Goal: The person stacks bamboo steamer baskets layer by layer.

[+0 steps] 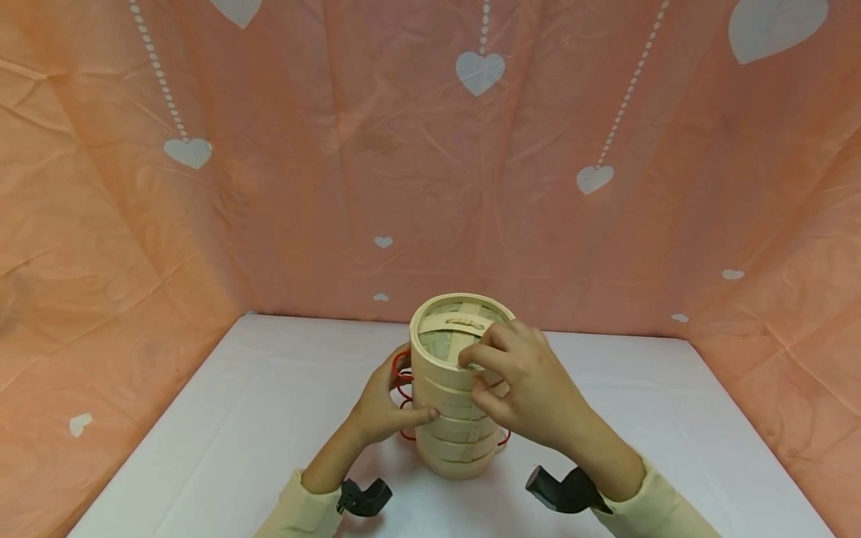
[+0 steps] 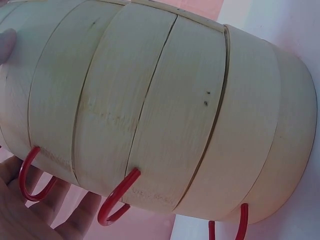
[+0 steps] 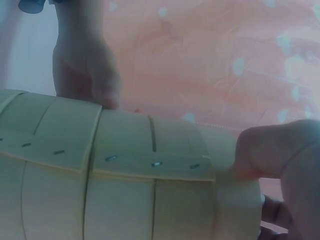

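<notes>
A tall stack of round bamboo steamer baskets (image 1: 456, 453) stands upright on the white table, topped by a woven bamboo lid (image 1: 439, 345) with a strap handle. My left hand (image 1: 382, 409) holds the stack's left side, thumb across the front and fingers partly hidden behind. In the left wrist view, its fingers lie beside red loops (image 2: 116, 197) fixed to the baskets. At the top right front, my right hand (image 1: 528, 385) pinches the lid's rim. Its thumb (image 3: 252, 152) presses the top band in the right wrist view, and its other fingers lie over the end.
The white table (image 1: 269, 418) extends on both sides of the stack. Behind and beside it hangs an orange-pink cloth (image 1: 417, 164) printed with pale hearts. Black wrist-worn devices (image 1: 565, 489) sit at both sleeve cuffs. Another red loop (image 1: 505, 438) sticks out at the stack's lower right.
</notes>
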`<state>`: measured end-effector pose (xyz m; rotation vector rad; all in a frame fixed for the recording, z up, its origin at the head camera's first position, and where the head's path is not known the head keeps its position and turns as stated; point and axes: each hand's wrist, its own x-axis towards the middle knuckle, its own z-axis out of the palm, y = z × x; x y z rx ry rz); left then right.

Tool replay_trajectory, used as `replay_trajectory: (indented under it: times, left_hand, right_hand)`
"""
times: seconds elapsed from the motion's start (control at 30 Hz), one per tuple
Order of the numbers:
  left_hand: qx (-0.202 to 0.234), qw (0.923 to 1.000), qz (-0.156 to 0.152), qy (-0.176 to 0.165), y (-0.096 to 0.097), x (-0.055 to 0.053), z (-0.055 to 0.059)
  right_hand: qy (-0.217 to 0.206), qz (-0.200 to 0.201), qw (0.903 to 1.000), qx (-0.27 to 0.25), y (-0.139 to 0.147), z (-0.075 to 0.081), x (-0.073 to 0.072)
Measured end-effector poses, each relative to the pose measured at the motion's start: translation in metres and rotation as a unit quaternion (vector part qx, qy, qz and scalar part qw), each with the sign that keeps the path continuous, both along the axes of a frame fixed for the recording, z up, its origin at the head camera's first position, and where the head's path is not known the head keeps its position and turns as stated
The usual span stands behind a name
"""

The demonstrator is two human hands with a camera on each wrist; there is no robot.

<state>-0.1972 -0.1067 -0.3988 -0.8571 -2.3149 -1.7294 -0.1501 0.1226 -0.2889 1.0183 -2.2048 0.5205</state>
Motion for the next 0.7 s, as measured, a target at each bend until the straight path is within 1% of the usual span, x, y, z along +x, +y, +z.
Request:
replay_trajectory:
  times: [0.3,0.47,0.7]
  left_hand:
    - [0.000,1.0000,0.004,0.000,0.0002,0.0001,-0.0005]
    - [0.002,1.0000,0.000,0.003,0.0002,0.0001,-0.0006]
    - [-0.004,1.0000,0.002,0.000,-0.0001,0.0022,0.0003]
  right_hand:
    - [0.008,-0.002,1.0000,0.000,-0.0006,-0.0013,0.0007]
    - [0.012,-0.002,0.9999,-0.002,-0.0002,-0.0017,0.0015]
    - [0.015,0.007,0.9999,0.000,0.0014,-0.0025,0.0017]
